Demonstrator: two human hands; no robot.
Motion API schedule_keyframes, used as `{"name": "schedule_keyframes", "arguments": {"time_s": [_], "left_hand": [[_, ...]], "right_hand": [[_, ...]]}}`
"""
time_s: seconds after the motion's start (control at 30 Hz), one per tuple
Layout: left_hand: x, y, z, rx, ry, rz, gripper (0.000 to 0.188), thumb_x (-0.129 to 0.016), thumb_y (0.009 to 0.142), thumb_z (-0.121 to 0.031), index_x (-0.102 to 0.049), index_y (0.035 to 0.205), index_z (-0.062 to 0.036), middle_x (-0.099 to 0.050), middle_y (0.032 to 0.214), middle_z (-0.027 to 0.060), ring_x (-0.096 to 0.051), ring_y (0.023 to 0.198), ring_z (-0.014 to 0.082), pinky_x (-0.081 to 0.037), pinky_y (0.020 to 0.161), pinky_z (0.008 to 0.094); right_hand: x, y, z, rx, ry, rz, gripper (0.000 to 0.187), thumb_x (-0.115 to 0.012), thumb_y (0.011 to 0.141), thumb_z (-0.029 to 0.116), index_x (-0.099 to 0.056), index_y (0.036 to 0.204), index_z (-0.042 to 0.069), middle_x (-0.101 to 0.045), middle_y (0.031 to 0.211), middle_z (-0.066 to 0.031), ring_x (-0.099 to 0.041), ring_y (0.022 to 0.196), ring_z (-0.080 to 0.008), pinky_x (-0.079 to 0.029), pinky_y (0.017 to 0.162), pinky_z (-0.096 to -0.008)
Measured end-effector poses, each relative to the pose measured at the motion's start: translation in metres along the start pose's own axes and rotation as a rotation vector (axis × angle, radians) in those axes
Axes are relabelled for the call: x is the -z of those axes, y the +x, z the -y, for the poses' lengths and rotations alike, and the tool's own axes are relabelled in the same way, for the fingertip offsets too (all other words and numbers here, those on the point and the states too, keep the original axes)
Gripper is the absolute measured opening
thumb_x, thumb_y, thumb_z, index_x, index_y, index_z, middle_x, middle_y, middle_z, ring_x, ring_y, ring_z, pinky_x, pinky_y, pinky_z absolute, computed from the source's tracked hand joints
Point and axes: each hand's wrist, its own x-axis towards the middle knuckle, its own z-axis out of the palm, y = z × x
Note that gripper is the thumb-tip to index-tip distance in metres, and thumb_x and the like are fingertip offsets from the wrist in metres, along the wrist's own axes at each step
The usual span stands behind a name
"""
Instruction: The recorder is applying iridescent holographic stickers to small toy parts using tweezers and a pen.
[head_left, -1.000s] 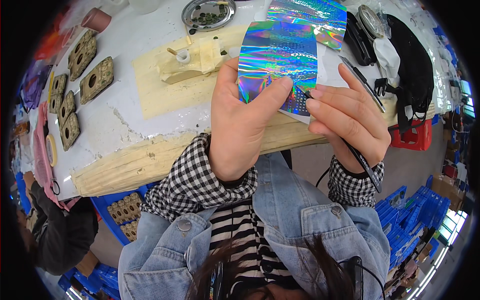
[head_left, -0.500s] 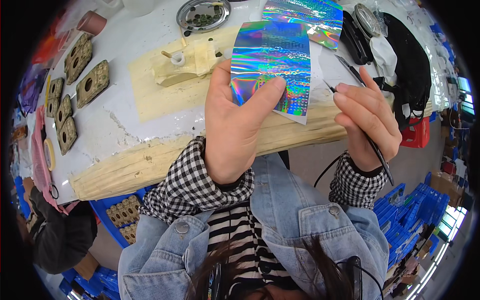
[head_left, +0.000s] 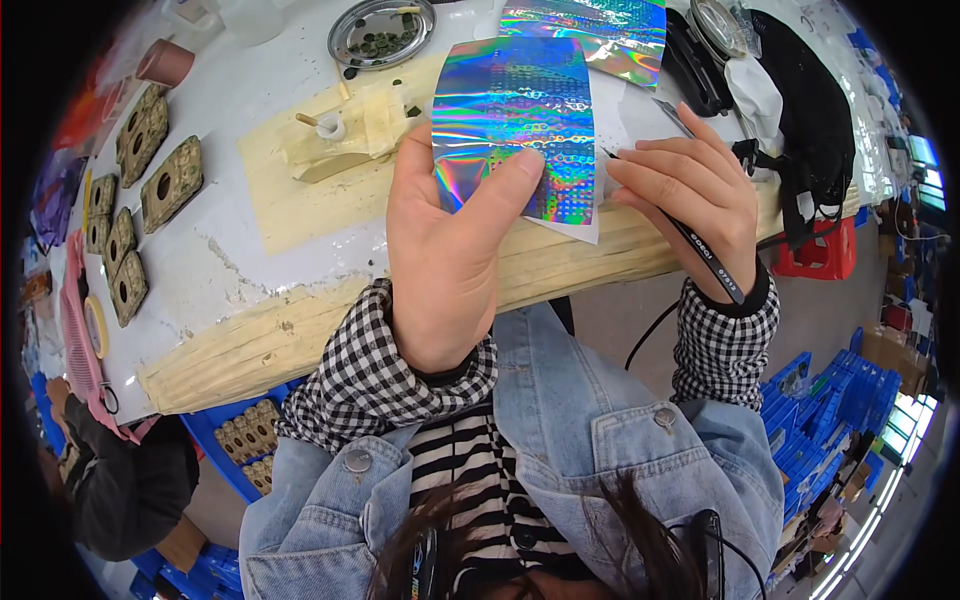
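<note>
My left hand (head_left: 440,250) is closed on a shiny holographic sheet (head_left: 510,95), its thumb lying flat across the lower part. Rows of small raised or cut shapes cover the sheet, and a white backing edge shows at its lower right. Just to the right, my right hand (head_left: 700,195) grips slim black tweezers (head_left: 712,262). Their fine tip points at the sheet's right edge; whether it touches is unclear. A tape-wrapped block (head_left: 345,150) with a small white cup (head_left: 331,127) stands left of the sheet.
Behind are a second holographic sheet (head_left: 610,40) and a round metal dish (head_left: 345,35) holding dark green bits. Several camouflage-patterned pieces (head_left: 172,185) lie left. A black bag (head_left: 815,110) and a black case (head_left: 695,65) lie right. Another person's dark sleeve (head_left: 130,480) shows lower left.
My right hand has turned and shifted left, bringing the tweezers' tip closer to the sheet's edge. The sheet and my left hand appear slightly farther left, as does the whole table.
</note>
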Motion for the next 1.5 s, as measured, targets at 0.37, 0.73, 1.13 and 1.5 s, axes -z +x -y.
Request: {"name": "schedule_keyframes", "arguments": {"time_s": [0.37, 0.73, 1.13, 1.5], "left_hand": [[0.0, 0.0, 0.001, -0.001, -0.007, -0.002, 0.041, -0.064, 0.087, 0.001, -0.042, 0.121, 0.0012, -0.061, 0.11, 0.0105, -0.061, 0.098, 0.0144, -0.05, 0.086, 0.0294], [-0.004, 0.0, 0.0, 0.014, 0.031, -0.002, 0.039, -0.065, 0.087, 0.0, -0.046, 0.121, 0.0007, -0.063, 0.109, 0.0096, -0.062, 0.098, 0.0144, -0.05, 0.086, 0.0293], [-0.001, 0.001, -0.001, 0.055, 0.026, 0.097, 0.027, -0.065, 0.087, 0.0, -0.058, 0.114, 0.0007, -0.067, 0.105, 0.0082, -0.064, 0.093, 0.0126, -0.051, 0.083, 0.0271], [-0.004, -0.001, -0.004, 0.073, 0.05, 0.069, 0.037, -0.065, 0.086, 0.001, -0.047, 0.118, 0.0013, -0.064, 0.108, 0.0111, -0.064, 0.095, 0.0147, -0.052, 0.085, 0.0286]], "right_hand": [[0.003, 0.006, -0.001, 0.047, -0.017, 0.056, 0.026, -0.077, 0.067, 0.021, -0.071, 0.091, 0.013, -0.067, 0.083, 0.0003, -0.064, 0.083, -0.0164, -0.048, 0.097, -0.0441], [0.026, 0.0, 0.018, -0.168, 0.2, -0.238, 0.028, -0.076, 0.071, 0.006, -0.071, 0.098, -0.001, -0.069, 0.095, -0.0149, -0.067, 0.084, -0.0251, -0.054, 0.074, -0.032], [0.014, 0.005, 0.041, -0.118, 0.443, -0.192, 0.036, -0.078, 0.07, 0.004, -0.07, 0.104, 0.002, -0.067, 0.103, -0.0144, -0.067, 0.088, -0.0234, -0.056, 0.075, -0.0299], [0.013, 0.008, 0.045, -0.118, 0.408, -0.172, 0.035, -0.078, 0.069, 0.004, -0.071, 0.103, 0.003, -0.066, 0.099, -0.0131, -0.068, 0.087, -0.0232, -0.057, 0.073, -0.0299]]}}
